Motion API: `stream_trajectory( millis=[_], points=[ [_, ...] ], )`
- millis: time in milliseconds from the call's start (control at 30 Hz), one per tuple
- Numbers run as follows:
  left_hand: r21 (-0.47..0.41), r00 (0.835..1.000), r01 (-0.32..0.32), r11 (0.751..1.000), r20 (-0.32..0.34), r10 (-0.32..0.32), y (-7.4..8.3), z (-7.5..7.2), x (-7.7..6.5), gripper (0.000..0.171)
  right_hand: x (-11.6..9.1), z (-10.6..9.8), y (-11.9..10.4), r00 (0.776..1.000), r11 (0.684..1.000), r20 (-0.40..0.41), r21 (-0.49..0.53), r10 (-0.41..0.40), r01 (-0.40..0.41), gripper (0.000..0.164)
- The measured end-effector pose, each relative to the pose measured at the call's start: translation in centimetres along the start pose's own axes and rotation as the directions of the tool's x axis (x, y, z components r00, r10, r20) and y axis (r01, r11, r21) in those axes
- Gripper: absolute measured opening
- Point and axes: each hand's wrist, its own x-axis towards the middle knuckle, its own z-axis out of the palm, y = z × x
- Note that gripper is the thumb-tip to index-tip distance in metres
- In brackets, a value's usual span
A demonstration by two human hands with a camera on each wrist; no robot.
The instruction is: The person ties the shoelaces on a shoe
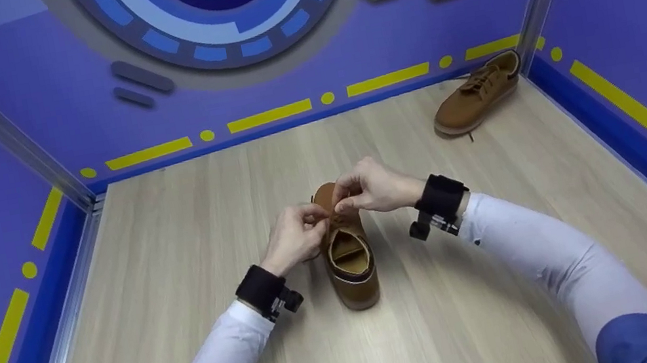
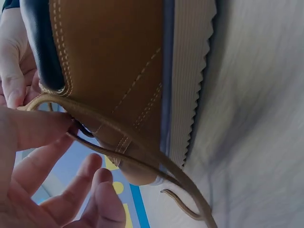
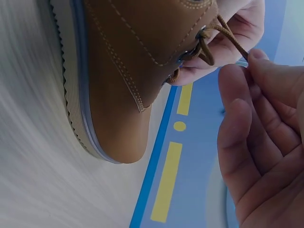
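A brown leather shoe [image 1: 358, 294] sits on the wooden table, toe pointing away from me and heel towards me. From its left side my left hand [image 1: 295, 236] pinches a brown shoelace [image 2: 130, 132] between thumb and fingertip. In the left wrist view that lace droops past the shoe's side towards the table. On the other side, my right hand [image 1: 379, 186] pinches a shoelace [image 3: 231, 39] between thumb and index finger, pulled out from the eyelets. Both hands are close together over the laces, and the exact lacing between them is partly hidden.
A second brown shoe [image 1: 466, 105], laced, stands at the table's far right corner, with a lace end [image 1: 470, 136] lying beside it. Blue-purple panels [image 1: 255, 97] with yellow markings wall the table [image 1: 200, 196] at the back and both sides.
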Motion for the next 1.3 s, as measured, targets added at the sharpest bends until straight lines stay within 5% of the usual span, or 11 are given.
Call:
stream_trajectory(
  millis=[267,567,1000,1300],
  points=[
    [-0.058,0.999,-0.025,0.998,-0.024,0.023,0.6,0.0,-0.3,0.010,0.0,0.6,0.0,0.988,0.986,0.046,0.077,0.146,-0.149,0.006],
    [-0.076,0.999,-0.052,0.996,-0.014,0.051,0.7,-0.4,-0.7,0.010,-0.1,1.4,0.1,0.962,0.903,0.106,0.332,0.251,-0.272,0.009],
    [-0.043,0.995,-0.086,0.995,-0.045,0.084,2.9,-3.2,-1.9,0.029,0.0,1.4,-0.3,0.952,0.869,0.095,0.390,0.292,-0.305,0.013],
    [-0.229,0.982,-0.139,0.963,0.093,0.164,6.7,-3.5,-4.0,0.030,-0.1,0.3,-3.2,0.965,0.878,0.085,0.401,0.248,-0.261,0.013]
  ],
)
